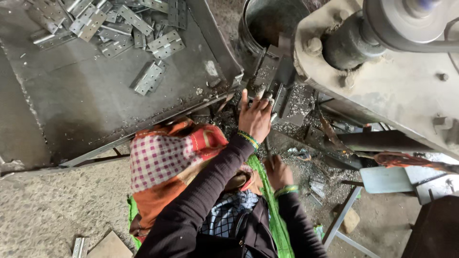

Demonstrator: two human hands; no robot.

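Observation:
My left hand (255, 117) reaches forward to the machine's work area, its dirty fingertips pinching a small metal hinge plate (278, 99) against the dark tooling. Green bangles circle that wrist. My right hand (277, 172) stays low near my lap, fingers curled downward, also with green bangles; what it holds, if anything, is hidden. Both arms wear dark sleeves. A sloped metal tray (86, 95) to the left carries a heap of several silver hinges (110, 24), and one hinge (149, 76) lies apart lower down.
A big grey machine body (397, 91) with a pulley wheel (406, 16) overhangs the right. A metal bucket (267, 21) stands behind the work area. Metal chips (306, 157) litter the floor. A checked and orange cloth (162, 162) covers my lap.

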